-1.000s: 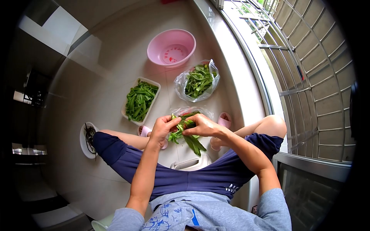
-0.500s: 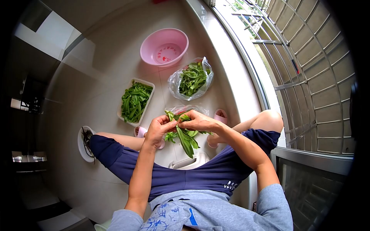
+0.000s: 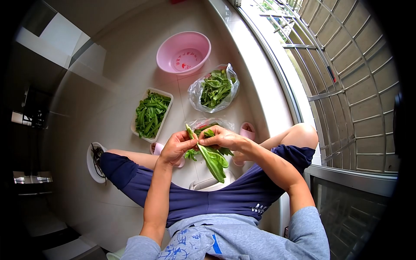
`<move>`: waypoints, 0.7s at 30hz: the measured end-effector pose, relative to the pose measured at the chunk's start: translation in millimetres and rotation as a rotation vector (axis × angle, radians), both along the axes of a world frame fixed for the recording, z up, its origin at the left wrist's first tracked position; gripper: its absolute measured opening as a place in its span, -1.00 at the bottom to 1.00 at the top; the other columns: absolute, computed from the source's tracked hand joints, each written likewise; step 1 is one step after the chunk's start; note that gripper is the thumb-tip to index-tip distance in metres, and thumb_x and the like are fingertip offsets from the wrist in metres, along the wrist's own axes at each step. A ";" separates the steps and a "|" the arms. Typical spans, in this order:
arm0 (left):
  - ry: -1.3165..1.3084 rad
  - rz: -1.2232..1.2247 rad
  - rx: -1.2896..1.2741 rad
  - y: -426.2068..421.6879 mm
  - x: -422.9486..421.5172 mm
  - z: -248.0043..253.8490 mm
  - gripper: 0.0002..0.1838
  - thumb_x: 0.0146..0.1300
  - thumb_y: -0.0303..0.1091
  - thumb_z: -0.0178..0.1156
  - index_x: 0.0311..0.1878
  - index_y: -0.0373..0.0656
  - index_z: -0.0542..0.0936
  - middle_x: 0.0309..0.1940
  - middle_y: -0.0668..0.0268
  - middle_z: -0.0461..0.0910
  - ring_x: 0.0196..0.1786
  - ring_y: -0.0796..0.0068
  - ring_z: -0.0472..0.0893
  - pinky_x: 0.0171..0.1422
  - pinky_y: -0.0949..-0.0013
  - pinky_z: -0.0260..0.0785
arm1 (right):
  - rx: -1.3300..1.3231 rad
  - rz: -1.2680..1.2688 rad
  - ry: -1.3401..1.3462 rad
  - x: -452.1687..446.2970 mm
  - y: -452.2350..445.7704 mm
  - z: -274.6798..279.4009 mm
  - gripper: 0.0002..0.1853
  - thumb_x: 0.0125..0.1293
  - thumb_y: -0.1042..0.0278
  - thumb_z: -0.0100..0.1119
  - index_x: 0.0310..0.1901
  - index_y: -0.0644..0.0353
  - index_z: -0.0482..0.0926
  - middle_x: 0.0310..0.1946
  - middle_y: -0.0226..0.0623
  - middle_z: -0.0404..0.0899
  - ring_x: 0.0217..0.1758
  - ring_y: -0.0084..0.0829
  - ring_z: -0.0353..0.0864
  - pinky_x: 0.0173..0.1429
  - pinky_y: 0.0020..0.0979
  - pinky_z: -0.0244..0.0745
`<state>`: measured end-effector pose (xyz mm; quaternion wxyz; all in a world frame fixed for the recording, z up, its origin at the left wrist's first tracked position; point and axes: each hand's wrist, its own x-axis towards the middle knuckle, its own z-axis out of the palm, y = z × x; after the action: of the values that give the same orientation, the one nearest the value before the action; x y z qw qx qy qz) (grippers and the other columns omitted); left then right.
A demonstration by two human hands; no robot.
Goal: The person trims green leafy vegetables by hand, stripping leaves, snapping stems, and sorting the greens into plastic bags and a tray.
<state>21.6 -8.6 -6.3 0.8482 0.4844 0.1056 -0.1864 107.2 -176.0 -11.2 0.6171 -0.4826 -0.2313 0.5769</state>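
Over the floor between my knees, both hands meet at the stem of a long leafy green [image 3: 213, 162]. My left hand [image 3: 175, 146] pinches the stem between thumb and fingers. My right hand [image 3: 221, 138] is closed on the same stem just beside it, with some more green leaves by its fingers. The broad leaf hangs down toward my lap, its pale stem end pointing up. Below and behind the hands, a clear plastic bag [image 3: 226, 124] with greens is partly hidden.
Left of the hands, a white tray [image 3: 167, 115] holds cut greens. Beyond stand an open plastic bag [image 3: 196, 94] of greens and a pink basin [image 3: 169, 50]. A white dish [image 3: 91, 164] with dark strands lies by my left knee. A window ledge [image 3: 255, 56] runs along the right.
The leaf has turned to show its broader face and hangs slightly lower. Both hands have shifted only a little and stay on the stem.
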 end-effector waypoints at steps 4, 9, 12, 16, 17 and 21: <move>-0.033 0.062 -0.013 -0.4 -1.9 -1.4 -0.91 0.07 -0.50 0.04 -0.33 -0.29 0.44 -0.43 0.31 0.47 -0.35 0.53 0.48 -0.19 0.48 0.35 | -0.005 -0.096 0.183 -2.5 1.4 -12.2 -0.89 0.14 0.28 -0.01 -0.44 0.10 0.44 -0.61 -0.60 0.37 -0.63 -0.79 0.21 -0.59 -0.73 0.03; -0.087 0.069 -0.024 0.6 -1.8 -4.3 -0.91 0.06 -0.53 0.04 -0.33 -0.30 0.44 -0.43 0.29 0.47 -0.35 0.51 0.48 -0.17 0.46 0.35 | 0.035 -0.086 0.246 0.1 2.6 -15.3 -0.89 0.17 0.30 -0.05 -0.43 0.10 0.41 -0.54 -0.56 0.41 -0.56 -0.75 0.28 -0.55 -0.72 0.12; -0.105 0.060 -0.032 5.6 -3.1 -3.9 -0.91 0.05 -0.56 0.04 -0.33 -0.31 0.45 -0.43 0.28 0.47 -0.34 0.50 0.48 -0.16 0.46 0.34 | 0.042 -0.133 0.254 3.1 2.1 -11.6 -0.87 0.19 0.30 -0.08 -0.42 0.12 0.40 -0.53 -0.54 0.41 -0.54 -0.70 0.32 -0.48 -0.69 0.21; -0.102 0.059 -0.006 7.8 -3.8 1.6 -0.91 0.03 -0.58 0.05 -0.34 -0.31 0.45 -0.42 0.27 0.48 -0.33 0.50 0.47 -0.15 0.46 0.33 | 0.020 -0.003 0.127 4.6 0.7 -11.9 -0.84 0.20 0.25 -0.09 -0.38 0.14 0.42 -0.51 -0.54 0.42 -0.46 -0.71 0.34 -0.36 -0.65 0.26; -0.112 0.048 0.028 8.0 -3.8 1.9 -0.91 0.02 -0.56 0.07 -0.35 -0.28 0.45 -0.42 0.27 0.47 -0.30 0.50 0.46 -0.14 0.47 0.29 | 0.001 0.026 0.061 4.1 1.0 -11.8 -0.83 0.20 0.24 -0.09 -0.35 0.14 0.43 -0.51 -0.54 0.42 -0.45 -0.72 0.34 -0.34 -0.64 0.26; -0.139 0.048 0.094 7.3 -4.0 4.0 -0.91 0.00 -0.58 0.07 -0.36 -0.27 0.46 -0.41 0.26 0.46 -0.25 0.48 0.43 -0.09 0.47 0.24 | 0.012 0.074 0.171 3.2 -0.9 -10.6 -0.81 0.15 0.22 -0.01 -0.33 0.15 0.45 -0.50 -0.54 0.43 -0.44 -0.73 0.35 -0.34 -0.65 0.27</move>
<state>17.6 -1.3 -2.3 0.8339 0.5329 0.0666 -0.1269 110.4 -176.8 -21.8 0.6159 -0.4191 -0.1989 0.6368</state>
